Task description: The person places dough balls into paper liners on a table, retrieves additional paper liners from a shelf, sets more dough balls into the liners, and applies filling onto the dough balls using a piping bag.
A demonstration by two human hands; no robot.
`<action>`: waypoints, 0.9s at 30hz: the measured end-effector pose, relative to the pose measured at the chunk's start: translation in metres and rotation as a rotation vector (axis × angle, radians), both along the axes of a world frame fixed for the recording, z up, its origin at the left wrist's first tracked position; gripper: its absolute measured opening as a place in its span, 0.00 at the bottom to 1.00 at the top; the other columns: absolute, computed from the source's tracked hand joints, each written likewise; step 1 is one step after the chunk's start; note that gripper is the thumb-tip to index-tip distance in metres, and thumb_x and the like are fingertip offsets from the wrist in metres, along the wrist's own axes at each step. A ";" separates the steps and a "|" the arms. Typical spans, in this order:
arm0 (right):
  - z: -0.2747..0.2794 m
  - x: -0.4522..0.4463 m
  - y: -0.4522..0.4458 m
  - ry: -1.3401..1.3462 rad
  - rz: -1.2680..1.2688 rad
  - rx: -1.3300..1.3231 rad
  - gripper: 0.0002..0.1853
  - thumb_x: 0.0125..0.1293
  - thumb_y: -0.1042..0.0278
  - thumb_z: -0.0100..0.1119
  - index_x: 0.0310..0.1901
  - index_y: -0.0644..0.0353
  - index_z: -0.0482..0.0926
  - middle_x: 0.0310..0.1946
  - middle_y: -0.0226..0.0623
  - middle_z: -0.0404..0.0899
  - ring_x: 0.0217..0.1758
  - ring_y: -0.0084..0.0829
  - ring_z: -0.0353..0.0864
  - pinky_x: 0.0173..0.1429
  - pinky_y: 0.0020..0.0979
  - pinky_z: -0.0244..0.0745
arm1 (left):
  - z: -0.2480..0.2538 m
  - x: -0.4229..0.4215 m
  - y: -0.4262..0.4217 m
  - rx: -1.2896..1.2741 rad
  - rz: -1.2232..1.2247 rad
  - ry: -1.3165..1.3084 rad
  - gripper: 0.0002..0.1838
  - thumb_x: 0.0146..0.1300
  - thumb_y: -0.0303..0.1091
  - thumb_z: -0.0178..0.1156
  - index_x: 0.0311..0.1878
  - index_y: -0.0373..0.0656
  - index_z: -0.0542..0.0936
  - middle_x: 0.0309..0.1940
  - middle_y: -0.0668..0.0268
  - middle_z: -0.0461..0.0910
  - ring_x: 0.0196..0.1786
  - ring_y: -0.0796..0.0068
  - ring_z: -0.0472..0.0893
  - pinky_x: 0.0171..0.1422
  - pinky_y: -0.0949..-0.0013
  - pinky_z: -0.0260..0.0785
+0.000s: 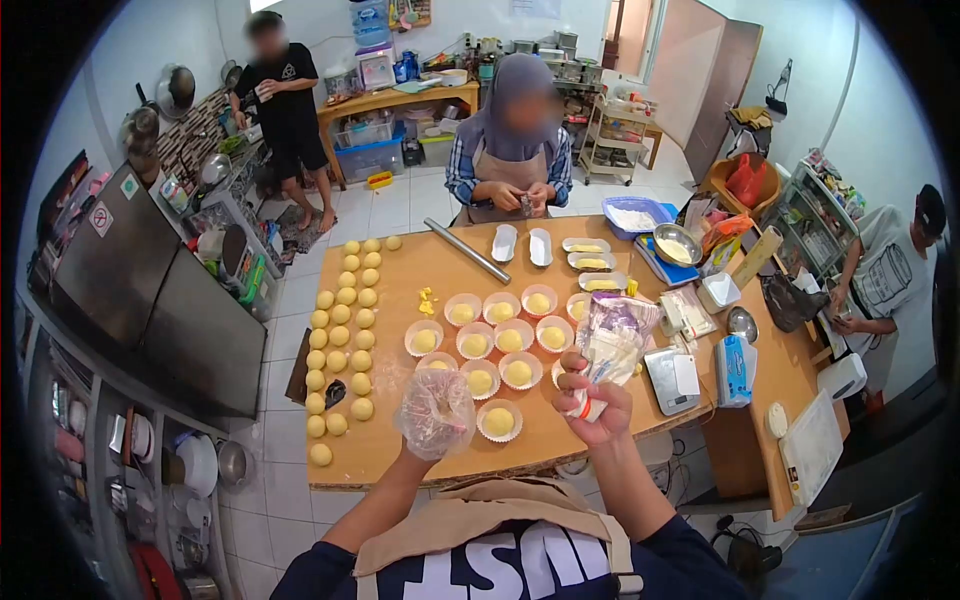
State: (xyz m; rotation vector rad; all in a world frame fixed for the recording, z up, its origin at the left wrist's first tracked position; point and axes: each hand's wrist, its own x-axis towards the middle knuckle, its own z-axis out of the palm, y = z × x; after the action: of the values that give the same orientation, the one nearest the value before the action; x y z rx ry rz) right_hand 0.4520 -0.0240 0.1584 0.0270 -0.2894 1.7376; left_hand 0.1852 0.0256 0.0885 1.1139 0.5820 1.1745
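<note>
My left hand [436, 412], wrapped in a crinkled clear plastic glove, hovers over the near edge of the wooden table. The plastic blurs its fingers, so their pose is unclear. In my right hand [598, 412] is a soft plastic packet [612, 345], purple and white with pale contents, held upright by its lower end. Between and beyond my hands stand several white paper cups [499, 421], each with a pale yellow dough ball inside. Bare dough balls [338, 360] lie in rows at the table's left.
A metal rod [467, 250] lies near the far edge by white paper trays [540, 247]. A scale [672, 381], a tissue pack [735, 371] and a metal bowl [677, 245] stand at right. One person [512, 150] works across the table; others stand left and right.
</note>
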 end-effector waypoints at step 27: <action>-0.015 0.022 -0.018 -0.805 -0.335 -0.042 0.26 0.57 0.69 0.71 0.55 0.58 0.69 0.45 0.37 0.75 0.42 0.28 0.77 0.35 0.27 0.74 | 0.021 0.030 -0.004 0.126 -0.037 0.052 0.44 0.36 0.43 0.85 0.56 0.45 0.71 0.47 0.71 0.74 0.49 0.76 0.76 0.53 0.68 0.72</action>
State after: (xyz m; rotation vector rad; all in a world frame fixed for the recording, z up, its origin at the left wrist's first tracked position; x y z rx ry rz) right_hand 0.4735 -0.0424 0.1438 -0.7249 -0.7933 1.3473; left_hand 0.2151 0.0219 0.1098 1.2605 0.5310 1.1651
